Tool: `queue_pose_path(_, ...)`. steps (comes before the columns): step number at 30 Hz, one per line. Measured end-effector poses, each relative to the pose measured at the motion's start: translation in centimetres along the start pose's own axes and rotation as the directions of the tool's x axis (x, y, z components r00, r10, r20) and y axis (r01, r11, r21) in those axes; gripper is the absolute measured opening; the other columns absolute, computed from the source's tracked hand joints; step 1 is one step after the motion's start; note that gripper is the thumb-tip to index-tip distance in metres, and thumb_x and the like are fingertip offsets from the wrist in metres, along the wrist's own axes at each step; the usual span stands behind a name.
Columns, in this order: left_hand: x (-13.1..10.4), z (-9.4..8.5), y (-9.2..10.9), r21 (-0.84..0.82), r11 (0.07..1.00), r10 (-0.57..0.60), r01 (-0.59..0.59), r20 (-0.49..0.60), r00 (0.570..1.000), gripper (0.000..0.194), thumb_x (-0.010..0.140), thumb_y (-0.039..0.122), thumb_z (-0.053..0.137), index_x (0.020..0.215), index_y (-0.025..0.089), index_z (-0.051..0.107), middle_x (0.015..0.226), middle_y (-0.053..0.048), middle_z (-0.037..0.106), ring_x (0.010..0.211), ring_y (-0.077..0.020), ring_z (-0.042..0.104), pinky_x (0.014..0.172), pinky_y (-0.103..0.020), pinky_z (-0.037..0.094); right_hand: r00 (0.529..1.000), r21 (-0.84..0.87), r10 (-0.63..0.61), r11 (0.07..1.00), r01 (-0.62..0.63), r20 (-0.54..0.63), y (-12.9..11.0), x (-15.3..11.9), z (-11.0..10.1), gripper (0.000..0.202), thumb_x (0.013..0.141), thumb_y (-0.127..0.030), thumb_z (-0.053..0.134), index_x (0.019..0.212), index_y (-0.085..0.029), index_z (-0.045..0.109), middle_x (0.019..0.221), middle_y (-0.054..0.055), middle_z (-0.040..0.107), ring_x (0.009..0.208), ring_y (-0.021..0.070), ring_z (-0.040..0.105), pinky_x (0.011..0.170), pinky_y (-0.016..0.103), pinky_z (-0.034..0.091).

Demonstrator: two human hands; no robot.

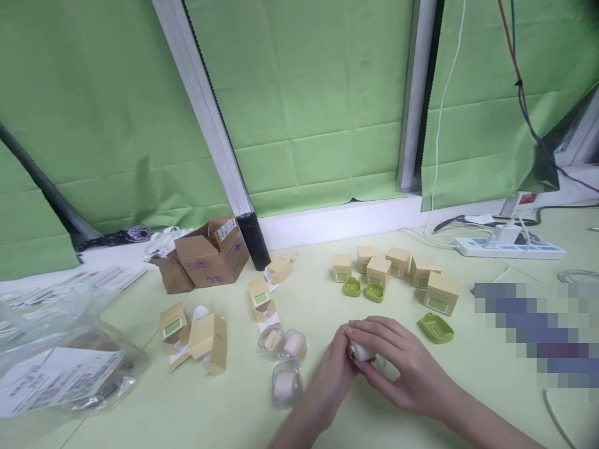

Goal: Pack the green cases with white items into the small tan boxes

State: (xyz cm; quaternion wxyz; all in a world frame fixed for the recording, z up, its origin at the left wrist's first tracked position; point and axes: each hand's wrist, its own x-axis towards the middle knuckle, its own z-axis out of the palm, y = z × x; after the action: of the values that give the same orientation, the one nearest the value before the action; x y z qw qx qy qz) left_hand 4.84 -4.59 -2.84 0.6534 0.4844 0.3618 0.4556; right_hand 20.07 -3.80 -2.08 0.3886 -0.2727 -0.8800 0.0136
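Observation:
Both hands meet over the table around a small white rounded object [362, 352], with a dark greenish bit at its left edge. My left hand [333, 371] grips it from the left. The fingers of my right hand [405, 362] curl over its top and right side, hiding much of it. Left of my hands sit three clear plastic pieces with pale pink blocks inside, the nearest being a clear case [286, 383]. Beyond my right hand lies a green cat-eared tray [437, 328]. Two smaller green trays, one a green tray [375, 292], lie farther back.
Several small closed tan boxes [440, 293] stand behind the trays. Opened tan boxes [208, 340] lie at left, near a brown carton [213, 252] and a clear plastic bag [60, 368]. A black cylinder [253, 242] and a power strip [510, 246] stand at the back.

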Motion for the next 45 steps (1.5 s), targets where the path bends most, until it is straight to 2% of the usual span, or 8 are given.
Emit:
queue_pose_path(7, 0.1, 0.7, 0.7, -0.046, 0.998, -0.038, 0.037, -0.018, 0.999, 0.033, 0.076, 0.048, 0.055, 0.077, 0.015, 0.058, 0.07, 0.001, 0.05, 0.067, -0.0121, 0.045, 0.063, -0.024, 0.04, 0.997, 0.029, 0.023, 0.999, -0.021, -0.074, -0.3, 0.0, 0.8, 0.046, 0.069, -0.002, 0.048, 0.112, -0.02, 0.052, 0.098, 0.01, 0.061, 0.089, 0.0233, 0.055, 0.07, 0.037, 0.053)
queue_pose_path(14, 0.2, -0.4, -0.1, -0.113, 0.994, -0.011, 0.003, -0.071, 0.997, 0.038, 0.075, 0.049, 0.057, 0.09, 0.015, 0.063, 0.078, -0.002, 0.056, 0.073, -0.0134, 0.046, 0.067, -0.025, 0.042, 0.997, 0.081, 0.05, 0.995, -0.054, 0.05, -0.5, 0.5, -0.3, 0.04, 0.083, -0.011, 0.049, 0.121, -0.024, 0.047, 0.103, 0.011, 0.055, 0.098, 0.0232, 0.051, 0.076, 0.037, 0.05)
queue_pose_path(21, 0.3, -0.7, 0.6, 0.019, 0.995, 0.098, -0.102, 0.138, 0.986, 0.048, 0.081, 0.051, 0.048, 0.099, 0.01, 0.064, 0.08, -0.007, 0.057, 0.071, -0.0144, 0.045, 0.06, -0.024, 0.042, 0.997, 0.152, 0.053, 0.987, -0.06, 0.05, -0.8, 0.6, -1.2, 0.033, 0.085, -0.015, 0.051, 0.118, -0.022, 0.049, 0.094, 0.009, 0.056, 0.087, 0.0212, 0.052, 0.069, 0.035, 0.05)
queue_pose_path(26, 0.5, -1.0, 0.4, 0.033, 0.992, 0.116, -0.122, 0.144, 0.983, 0.047, 0.083, 0.049, 0.046, 0.098, 0.009, 0.064, 0.074, -0.005, 0.055, 0.066, -0.0129, 0.045, 0.056, -0.022, 0.04, 0.992, 0.13, 0.08, 0.987, -0.092, 0.099, -0.8, 0.8, -1.2, 0.03, 0.085, -0.015, 0.052, 0.113, -0.023, 0.054, 0.09, 0.008, 0.058, 0.083, 0.0204, 0.053, 0.066, 0.034, 0.051)
queue_pose_path(32, 0.4, -1.0, -0.2, -0.02, 0.992, 0.123, -0.122, 0.103, 0.987, 0.035, 0.085, 0.043, 0.043, 0.1, 0.015, 0.057, 0.08, -0.003, 0.053, 0.064, -0.012, 0.047, 0.058, -0.026, 0.042, 0.999, 0.023, 0.019, 1.0, -0.02, 0.044, 0.1, 0.4, -0.3, 0.047, 0.086, -0.021, 0.053, 0.131, -0.022, 0.04, 0.111, 0.01, 0.061, 0.104, 0.0229, 0.054, 0.083, 0.037, 0.052)
queue_pose_path(37, 0.1, -0.6, 0.5, 0.067, 0.994, 0.08, -0.081, 0.02, 0.997, 0.039, 0.078, 0.028, 0.061, 0.111, 0.02, 0.042, 0.07, 0.004, 0.049, 0.062, -0.0107, 0.049, 0.057, -0.023, 0.042, 0.989, 0.222, 0.144, 0.964, -0.148, 0.037, -0.1, 0.3, -0.8, 0.053, 0.078, -0.015, 0.055, 0.129, -0.021, 0.037, 0.13, 0.012, 0.046, 0.122, 0.0225, 0.042, 0.097, 0.037, 0.044)
queue_pose_path(41, 0.0, -0.6, 1.0, -0.001, 0.996, 0.084, -0.084, -0.013, 0.996, 0.042, 0.075, 0.021, 0.062, 0.11, 0.021, 0.039, 0.08, 0.002, 0.05, 0.065, -0.0093, 0.049, 0.06, -0.024, 0.044, 0.979, 0.293, 0.199, 0.934, -0.206, 0.054, 0.4, 0.4, -1.1, 0.03, 0.079, -0.01, 0.05, 0.105, -0.024, 0.052, 0.113, 0.008, 0.054, 0.109, 0.02, 0.052, 0.088, 0.034, 0.048)
queue_pose_path(45, 0.1, -0.9, 0.7, 0.031, 0.998, 0.06, -0.06, -0.016, 0.998, 0.04, 0.074, 0.022, 0.061, 0.107, 0.02, 0.038, 0.072, 0.005, 0.045, 0.057, -0.0069, 0.044, 0.053, -0.021, 0.042, 0.989, 0.27, 0.112, 0.953, -0.134, 0.096, 1.5, 0.2, -0.4, 0.03, 0.08, -0.007, 0.049, 0.105, -0.024, 0.051, 0.099, 0.006, 0.058, 0.087, 0.0156, 0.059, 0.072, 0.027, 0.051)
